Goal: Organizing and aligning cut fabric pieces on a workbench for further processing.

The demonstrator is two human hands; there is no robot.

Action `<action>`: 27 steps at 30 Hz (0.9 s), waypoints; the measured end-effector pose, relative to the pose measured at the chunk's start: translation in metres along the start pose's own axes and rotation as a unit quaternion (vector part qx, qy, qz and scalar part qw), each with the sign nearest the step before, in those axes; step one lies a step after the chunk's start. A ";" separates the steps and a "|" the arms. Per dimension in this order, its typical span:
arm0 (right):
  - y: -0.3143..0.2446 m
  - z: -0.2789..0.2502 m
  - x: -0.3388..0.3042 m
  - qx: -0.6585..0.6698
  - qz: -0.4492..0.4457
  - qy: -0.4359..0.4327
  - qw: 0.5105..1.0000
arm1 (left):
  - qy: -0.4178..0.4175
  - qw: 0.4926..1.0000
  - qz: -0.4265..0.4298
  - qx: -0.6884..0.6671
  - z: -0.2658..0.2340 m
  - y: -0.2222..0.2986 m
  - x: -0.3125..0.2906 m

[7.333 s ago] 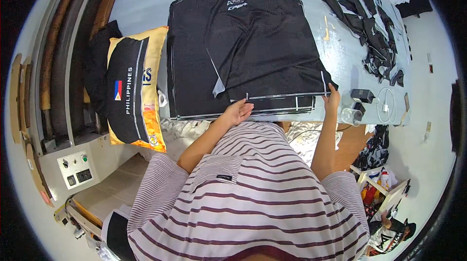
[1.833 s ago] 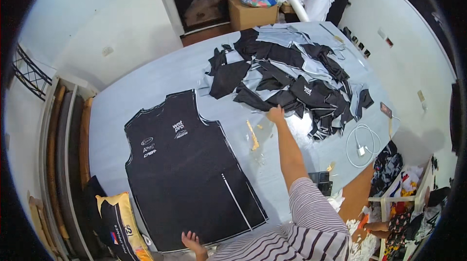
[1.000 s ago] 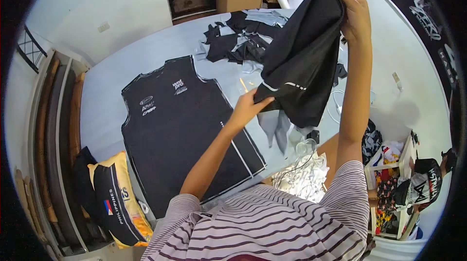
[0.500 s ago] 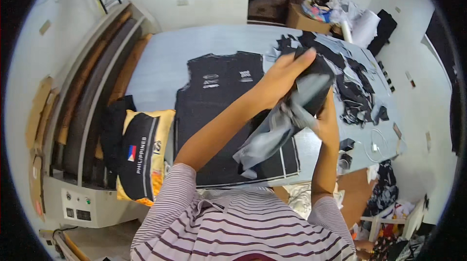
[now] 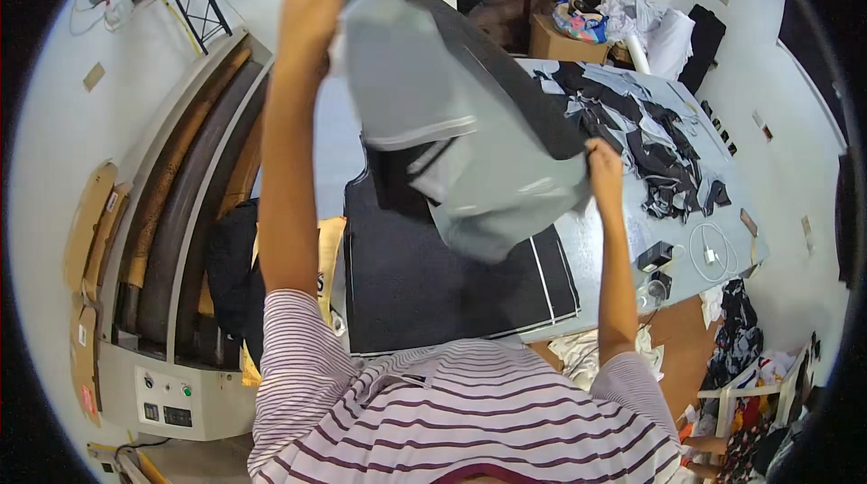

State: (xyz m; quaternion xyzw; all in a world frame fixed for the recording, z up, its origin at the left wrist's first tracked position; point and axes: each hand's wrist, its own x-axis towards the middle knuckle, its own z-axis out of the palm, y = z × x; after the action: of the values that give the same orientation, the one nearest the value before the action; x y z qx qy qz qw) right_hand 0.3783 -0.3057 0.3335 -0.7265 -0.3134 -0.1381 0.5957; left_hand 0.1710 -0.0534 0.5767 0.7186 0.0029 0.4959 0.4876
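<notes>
A piece of fabric [image 5: 506, 159], black on one face and pale grey on the other, hangs spread between my two hands, blurred in its lower part. My left hand [image 5: 316, 10], raised high at the upper left, is closed on one corner. Lower and to the right, my right hand [image 5: 605, 168] pinches another edge of it. Beneath lies a flat black shirt panel [image 5: 433, 294] with white lines along its borders, its upper part mostly hidden by the raised fabric.
Black and grey fabric scraps [image 5: 655, 154] are heaped on the right of the pale table [image 5: 587, 276], near a white cable [image 5: 713, 254] and small black boxes [image 5: 655, 256]. A large roller machine [image 5: 172, 213] stands at the left, beside a yellow pack [image 5: 331, 240] partly behind my arm.
The bunched fabric has been opened out between my hands. My left hand has swung up and to the left; my right hand stays at the right, now gripping an edge.
</notes>
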 end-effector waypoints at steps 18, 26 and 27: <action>-0.162 -0.005 0.021 -0.045 -0.264 0.094 0.959 | 0.133 0.956 -0.206 -0.162 -0.025 -0.036 0.016; -0.204 0.105 0.015 -0.130 -0.288 -0.103 0.943 | -0.054 0.964 -0.149 -0.215 0.022 -0.078 0.004; -0.212 0.107 0.017 -0.123 -0.294 -0.108 0.942 | -0.048 0.963 -0.095 -0.246 0.018 -0.077 -0.004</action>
State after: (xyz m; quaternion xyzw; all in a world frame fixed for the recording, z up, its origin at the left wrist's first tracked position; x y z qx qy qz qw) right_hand 0.2418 -0.1791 0.4816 -0.6802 -0.5560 -0.2658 0.3969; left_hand 0.2187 -0.0273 0.5194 0.5956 -0.0747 0.3978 0.6938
